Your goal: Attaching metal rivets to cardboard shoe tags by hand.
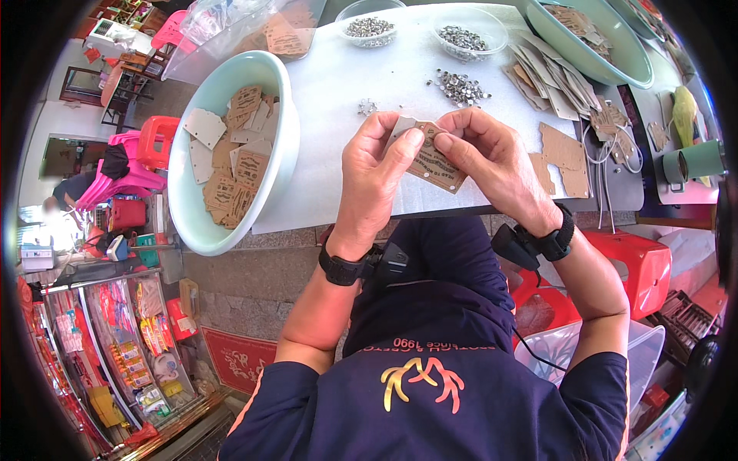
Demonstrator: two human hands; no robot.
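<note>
Over the table's near edge, my left hand (377, 165) and my right hand (496, 157) hold a brown printed cardboard card (440, 170) between them. Both thumbs press near its top edge, and the curled fingers sit behind it. Whether a small part is pinched there too is hidden. Just beyond my hands lies a loose pile of small shiny metal pieces (460, 88), like snaps or rivets, with a smaller cluster (367, 107) to its left. Two clear plastic bowls (503, 37) farther back hold more of these pieces.
A pale green basin (288, 146) of brown and grey cards stands at left, another basin (642, 69) at back right. Stacked grey cards (542, 77) and brown cards (565, 150) lie right of my hands. Farther right are a white cable (607, 196) and a green mug (675, 167).
</note>
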